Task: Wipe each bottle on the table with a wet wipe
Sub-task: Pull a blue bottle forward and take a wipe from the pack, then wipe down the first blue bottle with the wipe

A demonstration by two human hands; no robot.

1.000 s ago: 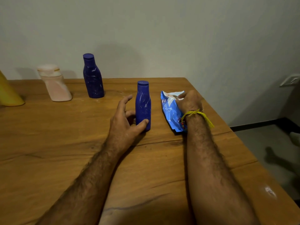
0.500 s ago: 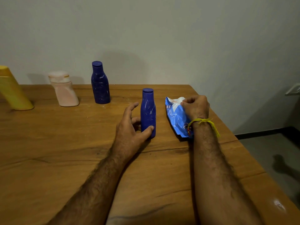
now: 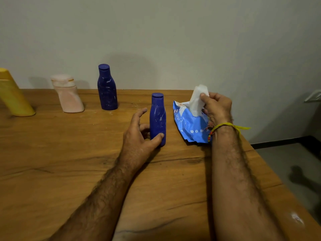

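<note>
Pinching a white wipe point(image 3: 197, 100), right grip point(image 3: 216, 108) raised; left grip point(image 3: 139, 134) cupping near blue bottle point(image 3: 157, 117).

The blue wipes pack point(image 3: 192, 125) carries white print on its left edge, a short bold word in 2 lines with finer lines beneath, but none of it is sharp enough to read. A row of small white round marks runs along its lower part. The bottles show no legible label.
</note>
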